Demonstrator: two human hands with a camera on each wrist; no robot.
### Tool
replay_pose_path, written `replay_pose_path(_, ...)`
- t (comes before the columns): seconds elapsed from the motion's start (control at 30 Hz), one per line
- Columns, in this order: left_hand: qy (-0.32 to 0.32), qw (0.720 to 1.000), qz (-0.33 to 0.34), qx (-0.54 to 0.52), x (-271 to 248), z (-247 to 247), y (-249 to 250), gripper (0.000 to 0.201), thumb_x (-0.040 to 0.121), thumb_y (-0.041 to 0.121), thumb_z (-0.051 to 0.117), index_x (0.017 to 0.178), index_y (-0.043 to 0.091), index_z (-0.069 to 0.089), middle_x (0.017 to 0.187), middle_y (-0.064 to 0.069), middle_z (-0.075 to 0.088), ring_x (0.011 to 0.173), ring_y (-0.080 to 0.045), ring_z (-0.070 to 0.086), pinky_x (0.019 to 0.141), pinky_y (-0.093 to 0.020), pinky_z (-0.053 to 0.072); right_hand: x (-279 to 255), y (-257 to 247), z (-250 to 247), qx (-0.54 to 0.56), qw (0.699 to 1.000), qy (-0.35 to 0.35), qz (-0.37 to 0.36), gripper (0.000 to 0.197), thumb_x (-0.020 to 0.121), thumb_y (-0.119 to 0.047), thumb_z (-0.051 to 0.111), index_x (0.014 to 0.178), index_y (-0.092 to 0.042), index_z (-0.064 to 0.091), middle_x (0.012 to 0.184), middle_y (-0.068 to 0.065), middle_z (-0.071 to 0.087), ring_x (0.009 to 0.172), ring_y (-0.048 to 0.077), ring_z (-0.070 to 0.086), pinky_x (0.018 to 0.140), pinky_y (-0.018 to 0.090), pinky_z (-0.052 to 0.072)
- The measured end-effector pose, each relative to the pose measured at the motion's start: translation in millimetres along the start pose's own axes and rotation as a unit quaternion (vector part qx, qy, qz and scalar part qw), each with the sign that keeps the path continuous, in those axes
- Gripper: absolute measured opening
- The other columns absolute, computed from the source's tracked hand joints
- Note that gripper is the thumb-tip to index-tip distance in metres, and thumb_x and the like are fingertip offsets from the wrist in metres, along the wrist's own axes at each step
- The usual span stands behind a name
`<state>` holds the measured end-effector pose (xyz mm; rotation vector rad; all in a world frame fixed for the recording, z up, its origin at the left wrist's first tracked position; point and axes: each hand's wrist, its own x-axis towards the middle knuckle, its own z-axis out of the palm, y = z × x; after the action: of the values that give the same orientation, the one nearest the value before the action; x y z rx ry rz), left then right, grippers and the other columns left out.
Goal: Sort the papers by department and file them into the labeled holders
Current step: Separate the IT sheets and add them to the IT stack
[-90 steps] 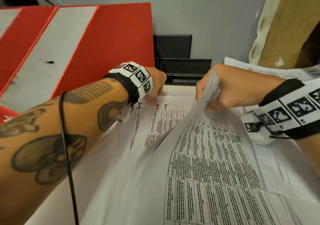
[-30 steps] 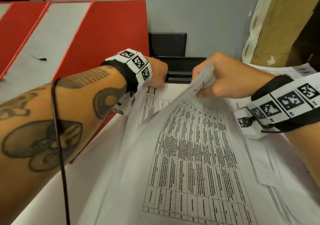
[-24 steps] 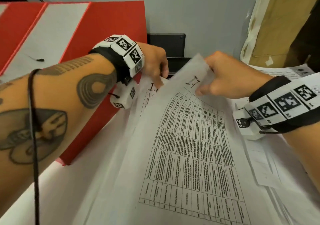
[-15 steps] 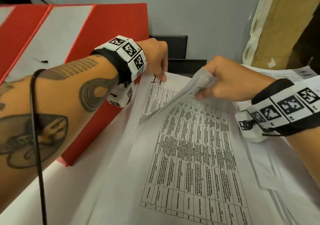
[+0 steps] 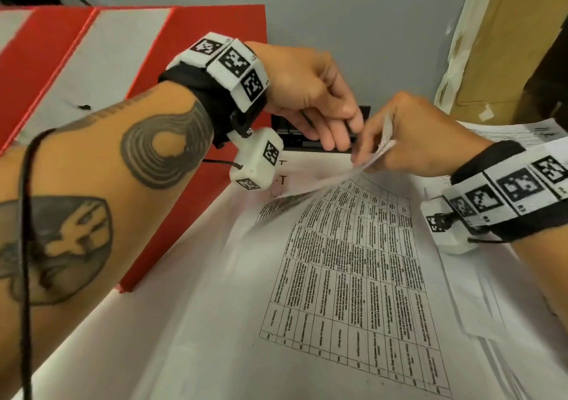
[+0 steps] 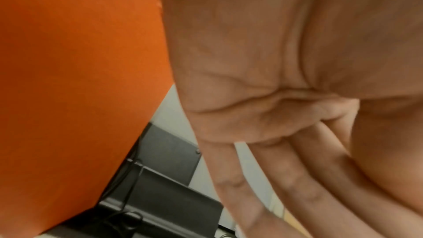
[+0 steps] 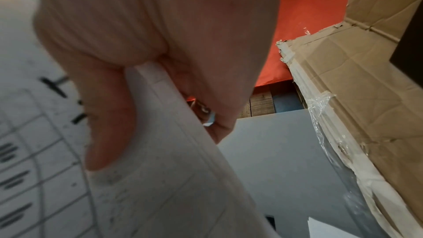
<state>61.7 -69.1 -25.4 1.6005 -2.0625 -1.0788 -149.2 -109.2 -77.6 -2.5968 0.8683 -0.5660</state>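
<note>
Nearest the camera, a stack of papers printed with tables is lying on the white tabletop, its top sheet facing up. Further loose sheets are being left fanned out just beside it on the right. Beyond the printed table, the far edge of a few lifted sheets is being pinched between thumb and fingers of the right hand, so that a handwritten heading on the page beneath is being exposed; the right wrist view confirms the thumb pressing on paper. The left hand is being held just above that edge, its fingers loosely extended toward the right hand's fingertips and gripping nothing that can be made out. Farther back, black holders are standing against the grey wall, with a red-and-white board to the left and another paper pile to the right. Judging from this, sorting is being carried on: headings are being checked, most sheets are remaining unfiled, and no paper is being seen in the holders.
</note>
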Motion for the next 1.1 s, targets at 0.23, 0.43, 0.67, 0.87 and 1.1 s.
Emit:
replay_pose_path(0.23,-0.02,0.923,-0.181,0.338,28.5,17.4,-61.9,0.04,0.072,0.036,0.091,0.109,0.027,0.079,0.095,0.018,0.074,0.095,-0.009,0.069,0.094,-0.033,0.055,0.4,3.2,2.8,0.012,0.995,-0.087,-0.053,0.04,0.071,0.003,0.084,0.064,-0.035,0.073,0.083,-0.002,0.078,0.084,0.021,0.075,0.079,0.053,0.061)
replay_pose_path(0.43,-0.029,0.894,-0.216,0.393,42.8,25.0,-72.1,0.065,0.07,0.037,0.093,0.126,0.017,0.068,0.119,0.003,0.069,0.109,-0.022,0.067,0.098,-0.038,0.054,-0.6,-0.5,2.1,-0.004,0.993,-0.108,-0.05,0.031,0.075,-0.002,0.086,0.067,-0.029,0.073,0.083,-0.009,0.078,0.083,0.009,0.074,0.077,0.046,0.063)
replay_pose_path(0.67,0.067,0.887,-0.163,0.428,42.1,22.4,-76.0,0.026,0.084,0.038,0.082,0.102,0.021,0.075,0.102,0.004,0.071,0.095,-0.019,0.066,0.078,-0.031,0.053,-0.7,-3.4,1.7,-0.013,0.992,-0.115,-0.045,0.027,0.078,-0.01,0.087,0.073,-0.032,0.073,0.08,-0.021,0.074,0.078,0.003,0.072,0.075,0.038,0.063)
replay_pose_path(0.87,0.046,0.886,-0.194,0.418,44.8,27.6,-80.2,0.033,0.088,0.034,0.079,0.116,0.018,0.072,0.108,0.001,0.073,0.096,-0.018,0.067,0.076,-0.029,0.05,0.9,-3.2,1.1,-0.004,0.991,-0.121,-0.054,0.044,0.079,-0.014,0.086,0.07,-0.05,0.063,0.07,-0.036,0.065,0.072,-0.007,0.066,0.069,0.021,0.05)
replay_pose_path(1.1,0.031,0.876,-0.169,0.451,47.0,26.9,-78.4,0.032,0.103,0.031,0.059,0.128,0.014,0.069,0.119,0.001,0.069,0.11,-0.021,0.063,0.093,-0.031,0.05,-0.1,-5.0,0.7,-0.011,0.991,-0.117,-0.058,0.038,0.08,-0.017,0.086,0.075,-0.047,0.062,0.073,-0.031,0.066,0.076,-0.004,0.067,0.071,0.022,0.053)
